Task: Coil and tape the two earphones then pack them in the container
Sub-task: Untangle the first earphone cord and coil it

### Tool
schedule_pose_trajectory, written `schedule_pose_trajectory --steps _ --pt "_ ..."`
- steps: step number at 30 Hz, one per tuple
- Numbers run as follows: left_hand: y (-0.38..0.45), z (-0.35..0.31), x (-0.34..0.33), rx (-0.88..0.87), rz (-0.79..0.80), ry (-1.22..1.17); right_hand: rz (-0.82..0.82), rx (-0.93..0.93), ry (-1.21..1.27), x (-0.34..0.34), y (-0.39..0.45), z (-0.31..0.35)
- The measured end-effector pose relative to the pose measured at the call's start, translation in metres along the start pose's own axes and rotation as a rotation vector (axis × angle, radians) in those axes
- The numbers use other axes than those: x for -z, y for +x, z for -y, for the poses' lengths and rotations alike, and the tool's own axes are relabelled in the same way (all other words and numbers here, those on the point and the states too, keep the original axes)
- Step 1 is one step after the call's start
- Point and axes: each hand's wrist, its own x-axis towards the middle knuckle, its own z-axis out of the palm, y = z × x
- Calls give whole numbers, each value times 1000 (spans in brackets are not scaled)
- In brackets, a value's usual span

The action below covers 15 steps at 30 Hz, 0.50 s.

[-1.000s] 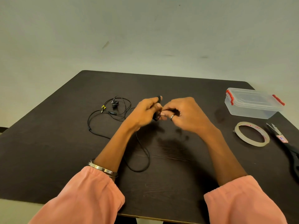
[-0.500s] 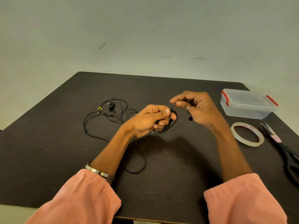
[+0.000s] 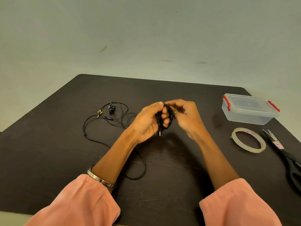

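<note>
Head camera looks down on a dark desk (image 3: 179, 176). Left hand (image 3: 147, 121) holds a coiled black earphone (image 3: 164, 119) above the desk middle, its grip closed around the loops, and the metal plug hangs below. Right hand (image 3: 187, 115) pinches the same coil from the other side. A second earphone (image 3: 112, 110) lies loose on the desk, left of the hands. At the right stand a closed clear container (image 3: 249, 110), a tape roll (image 3: 248, 140) and scissors (image 3: 286, 157).
</note>
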Motion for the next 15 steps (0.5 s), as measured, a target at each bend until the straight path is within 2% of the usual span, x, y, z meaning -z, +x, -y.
schedule_pose_trajectory --steps 6,9,15 --pt "0 -2 0 -11 -87 45 169 -174 337 6 -3 3" --pt "0 -3 1 -11 -95 22 207 -131 282 5 -5 5" --pt "-1 -4 1 15 -99 99 164 -144 179 3 -3 2"
